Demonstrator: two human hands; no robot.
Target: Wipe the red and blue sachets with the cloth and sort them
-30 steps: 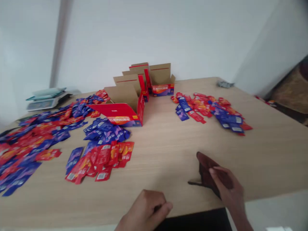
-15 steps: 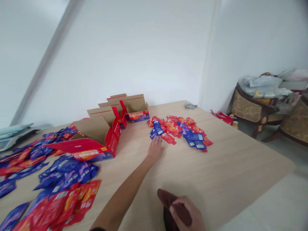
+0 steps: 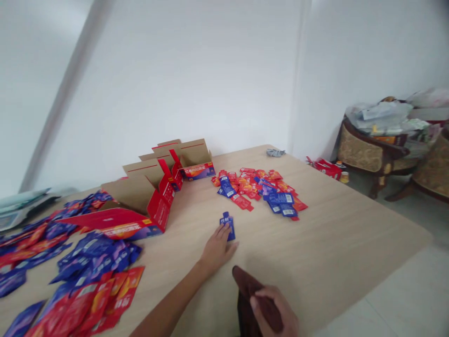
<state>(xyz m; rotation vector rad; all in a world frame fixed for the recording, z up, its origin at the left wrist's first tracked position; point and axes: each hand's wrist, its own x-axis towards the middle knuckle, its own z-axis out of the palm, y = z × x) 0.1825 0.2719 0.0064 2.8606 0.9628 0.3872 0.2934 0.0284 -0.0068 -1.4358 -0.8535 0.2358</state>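
Note:
My left hand [image 3: 216,248] lies on the table with its fingers stretched out. The fingertips press on a flat blue pouch [image 3: 227,222] with a short spout-like top and white lettering, and cover its lower part. At the bottom of the view my right hand [image 3: 275,311] is curled round a smooth dark brown curved piece [image 3: 247,279] that looks like a chair's armrest. Beyond my left hand, red pouches [image 3: 248,186] and blue pouches [image 3: 281,199] are spread in a loose pile.
Open red cardboard boxes [image 3: 161,213] stand in a row at left centre. Nearer lie heaps of filled blue pouches [image 3: 96,255] and red pouches [image 3: 82,302]. A crumpled grey item [image 3: 275,152] sits at the table's far end. Loaded chairs [image 3: 361,150] stand on the right.
My left hand has drawn back from the far pile towards me, sliding one blue pouch along the table. My right hand keeps its hold. The view has shifted slightly.

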